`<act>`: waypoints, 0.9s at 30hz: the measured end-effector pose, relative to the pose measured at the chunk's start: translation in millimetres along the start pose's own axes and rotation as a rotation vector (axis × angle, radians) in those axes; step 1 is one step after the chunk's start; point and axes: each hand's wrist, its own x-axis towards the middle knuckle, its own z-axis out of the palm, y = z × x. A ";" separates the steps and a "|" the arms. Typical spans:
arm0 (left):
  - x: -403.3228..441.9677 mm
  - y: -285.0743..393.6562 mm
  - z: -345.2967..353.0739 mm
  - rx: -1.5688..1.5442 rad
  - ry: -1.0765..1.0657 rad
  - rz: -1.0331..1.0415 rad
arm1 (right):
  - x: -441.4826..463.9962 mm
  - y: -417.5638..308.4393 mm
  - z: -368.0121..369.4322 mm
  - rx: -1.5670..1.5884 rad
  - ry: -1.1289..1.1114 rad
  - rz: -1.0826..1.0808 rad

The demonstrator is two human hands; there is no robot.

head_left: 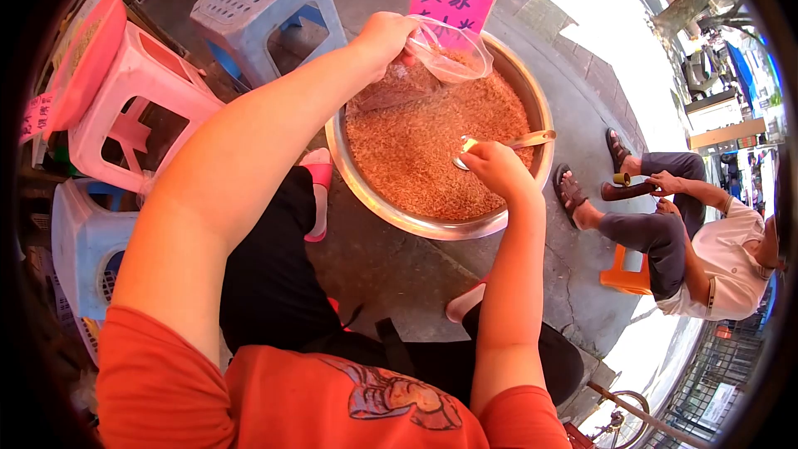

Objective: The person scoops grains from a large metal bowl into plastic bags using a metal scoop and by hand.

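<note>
My left hand (389,40) is closed on the rim of a clear plastic bowl (455,56), held tilted over the far side of a wide metal basin (356,191). Reddish-brown grain (416,170) fills much of the basin. Just below that hand, a clear bag of darker grain (397,87) lies on the heap. Lower down and to the right, my right hand (500,173) is closed around a metal spoon (534,140). The spoon's handle reaches the basin's right rim, and its other end shows beside my fingers, low over the grain.
A pink handwritten sign (455,2) stands at the basin's back edge. To the left are a grey-blue stool (258,0), a pink stool (141,83) bearing a pink basin (87,54), and a blue stool (87,241). A person (715,258) sits on an orange stool (623,274) at right.
</note>
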 end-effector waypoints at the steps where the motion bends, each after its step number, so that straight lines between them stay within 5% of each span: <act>1: 0.4 0.6 0.2 0.019 0.006 -0.003 | 0.7 13.3 -0.3 0.010 -0.105 0.120; 3: 1.2 0.2 -1.3 0.021 -0.019 0.005 | 0.8 20.4 9.7 0.144 -0.299 0.294; 6: 1.9 1.6 -2.1 0.044 -0.035 0.011 | 19.8 14.3 55.1 -0.095 -0.273 0.091; 10: 2.0 -2.0 0.9 0.041 -0.017 0.024 | 22.9 3.4 68.4 0.318 0.024 -0.040; 13: -0.7 0.9 0.6 0.055 0.000 -0.003 | 22.7 -5.2 51.2 0.948 0.001 0.007; 17: 2.2 -2.4 -0.5 0.075 -0.016 0.022 | 23.9 13.1 25.4 0.493 -0.053 -0.070; 21: 3.3 -1.0 -3.2 0.084 -0.027 0.012 | 3.2 -18.3 16.1 0.456 -0.604 0.054; 23: 4.3 -0.3 -3.8 0.087 -0.031 0.010 | -0.1 -38.0 38.4 0.251 -0.659 -0.073; 24: 6.1 -0.5 -3.7 0.084 -0.035 0.014 | 2.1 -41.1 54.6 0.035 -0.500 -0.220; 27: 5.0 -2.0 -1.1 0.073 -0.029 0.009 | 5.1 -29.7 64.1 0.189 -0.377 -0.239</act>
